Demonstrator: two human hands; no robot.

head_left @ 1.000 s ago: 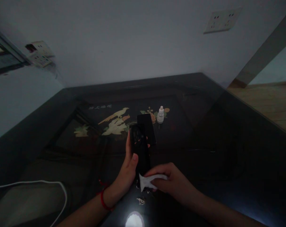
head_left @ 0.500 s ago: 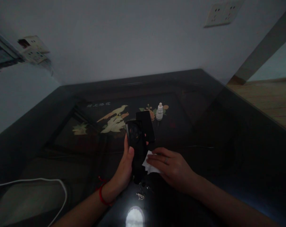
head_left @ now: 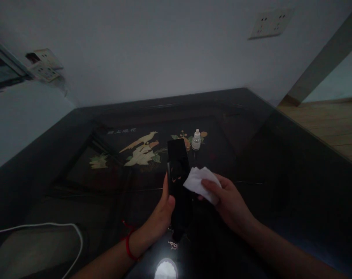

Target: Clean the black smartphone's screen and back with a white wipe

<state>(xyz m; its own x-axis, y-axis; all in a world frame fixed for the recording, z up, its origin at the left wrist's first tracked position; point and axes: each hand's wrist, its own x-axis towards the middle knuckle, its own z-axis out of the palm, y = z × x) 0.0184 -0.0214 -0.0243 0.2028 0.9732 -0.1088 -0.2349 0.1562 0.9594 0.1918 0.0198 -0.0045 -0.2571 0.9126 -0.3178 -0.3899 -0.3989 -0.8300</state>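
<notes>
My left hand is wrapped around a black phone with a round camera bump near its top. A small charm shows by the phone's lower end. In my right hand a folded white tissue is pinched between thumb and fingers, just right of the phone. Whether the tissue touches the phone I cannot tell. Beyond the held phone, a second dark, flat, phone-like slab lies on the table, partly covered by it.
A small clear bottle with a white cap stands on the dark glossy table, near a bird-and-flower picture. A white cable curves at the left. Wall sockets are behind. A bright light reflection shows at the front.
My right hand has lifted and turned, raising the tissue from the phone's lower edge to beside its upper part. My left hand has moved slightly right and down with the phone.
</notes>
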